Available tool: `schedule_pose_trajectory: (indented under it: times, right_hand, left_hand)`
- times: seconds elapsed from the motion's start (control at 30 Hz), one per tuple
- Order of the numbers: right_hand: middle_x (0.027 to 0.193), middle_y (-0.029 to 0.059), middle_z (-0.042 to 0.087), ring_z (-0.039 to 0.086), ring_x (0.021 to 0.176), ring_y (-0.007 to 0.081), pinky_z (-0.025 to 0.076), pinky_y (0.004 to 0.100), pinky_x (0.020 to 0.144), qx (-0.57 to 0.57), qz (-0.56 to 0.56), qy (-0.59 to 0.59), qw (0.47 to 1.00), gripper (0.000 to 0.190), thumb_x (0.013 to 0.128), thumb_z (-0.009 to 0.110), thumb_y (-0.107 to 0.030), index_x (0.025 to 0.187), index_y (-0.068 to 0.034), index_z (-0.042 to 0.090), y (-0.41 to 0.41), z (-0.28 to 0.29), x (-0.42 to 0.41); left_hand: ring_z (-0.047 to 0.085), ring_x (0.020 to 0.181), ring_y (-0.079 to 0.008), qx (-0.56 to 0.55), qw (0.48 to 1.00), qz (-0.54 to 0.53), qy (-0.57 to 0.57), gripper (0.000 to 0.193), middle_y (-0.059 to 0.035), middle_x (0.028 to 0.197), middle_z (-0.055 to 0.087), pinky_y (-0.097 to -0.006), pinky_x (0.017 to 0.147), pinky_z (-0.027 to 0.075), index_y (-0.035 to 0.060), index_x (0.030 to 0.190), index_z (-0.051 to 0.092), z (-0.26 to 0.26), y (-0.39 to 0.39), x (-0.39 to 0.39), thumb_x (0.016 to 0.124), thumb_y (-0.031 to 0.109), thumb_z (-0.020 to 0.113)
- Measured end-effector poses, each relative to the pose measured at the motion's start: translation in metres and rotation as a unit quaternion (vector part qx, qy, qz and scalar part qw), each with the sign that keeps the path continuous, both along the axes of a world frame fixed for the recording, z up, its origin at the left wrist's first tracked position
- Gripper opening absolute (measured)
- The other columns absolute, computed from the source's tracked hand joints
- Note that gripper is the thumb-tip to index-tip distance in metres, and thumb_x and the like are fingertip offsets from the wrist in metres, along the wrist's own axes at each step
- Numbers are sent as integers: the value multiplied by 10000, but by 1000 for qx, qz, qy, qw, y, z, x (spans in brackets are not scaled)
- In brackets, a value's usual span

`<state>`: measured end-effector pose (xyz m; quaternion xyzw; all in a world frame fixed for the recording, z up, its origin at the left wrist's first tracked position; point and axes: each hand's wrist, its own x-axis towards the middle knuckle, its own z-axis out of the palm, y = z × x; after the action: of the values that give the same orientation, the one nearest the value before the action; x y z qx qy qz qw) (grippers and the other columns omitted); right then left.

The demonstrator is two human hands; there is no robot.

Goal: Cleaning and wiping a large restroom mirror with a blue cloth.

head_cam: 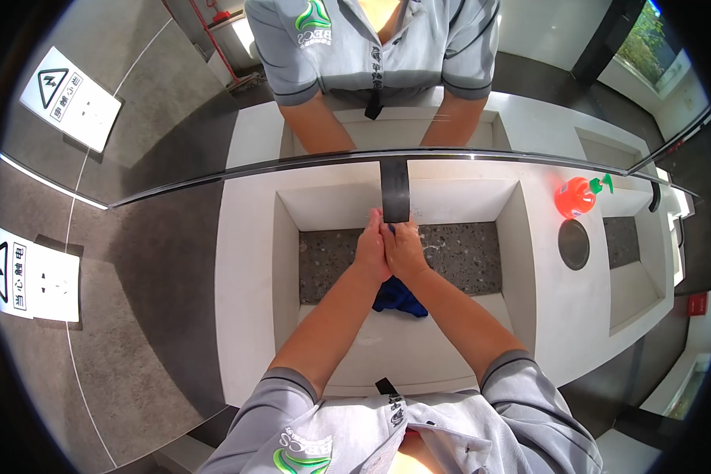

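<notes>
My left hand (371, 252) and my right hand (407, 249) are pressed together under the end of a flat black faucet (395, 192), over a recessed washbasin. A dark blue cloth (399, 298) hangs below both hands, and a bit of blue shows between the fingers near the spout. Which hand grips the cloth cannot be told. Water splashes beside the fingertips on the basin's speckled grey bottom (462, 255).
A red-orange pump bottle with green top (575, 197) stands on the white counter (569, 314), behind a round dark opening (573, 244). A second basin (637, 302) lies right. A mirror spans the back; a socket panel (56, 284) is on the left wall.
</notes>
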<state>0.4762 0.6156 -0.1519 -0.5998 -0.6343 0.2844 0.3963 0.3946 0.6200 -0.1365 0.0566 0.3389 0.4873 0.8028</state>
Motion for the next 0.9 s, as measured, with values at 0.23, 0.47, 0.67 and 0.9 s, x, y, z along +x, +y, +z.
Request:
schedule_pose_trajectory:
  times: [0.23, 0.47, 0.67, 0.9]
  right_hand:
    - [1205, 213, 451, 429, 1124, 362, 352, 395, 957, 60, 53, 100, 992, 342, 859, 534, -207, 1164, -51, 539, -7, 1, -3]
    - [1235, 199, 416, 426, 1141, 302, 362, 367, 960, -159, 60, 190, 967, 551, 777, 657, -331, 1217, -51, 478, -4, -18, 22]
    - [1060, 102, 497, 510, 955, 173, 426, 283, 835, -145, 20, 249, 957, 403, 803, 649, -204, 1150, -51, 511, -19, -20, 41]
    - [808, 29, 562, 536, 788, 99, 449, 238, 723, -131, 23, 325, 936, 156, 883, 552, -96, 1033, -56, 535, -42, 42, 43]
  left_hand:
    - [401, 1199, -220, 76, 994, -52, -61, 663, -68, 1299, 435, -347, 1005, 312, 90, 1335, 341, 10, -3, -11, 907, 587, 244]
    - [388, 1212, -244, 93, 984, -95, -115, 795, -96, 1301, 430, -366, 1041, 247, 48, 1323, 345, 11, -14, -17, 842, 679, 295]
    - [270, 1304, -230, 35, 977, -75, -199, 803, -108, 1403, 300, -355, 1081, 181, 50, 1394, 207, 5, -28, -25, 858, 632, 347]
    - [182, 1348, -200, 178, 951, -168, 189, 808, -107, 1457, 199, -336, 1094, 134, 68, 1417, 159, 5, -61, -42, 816, 322, 636]
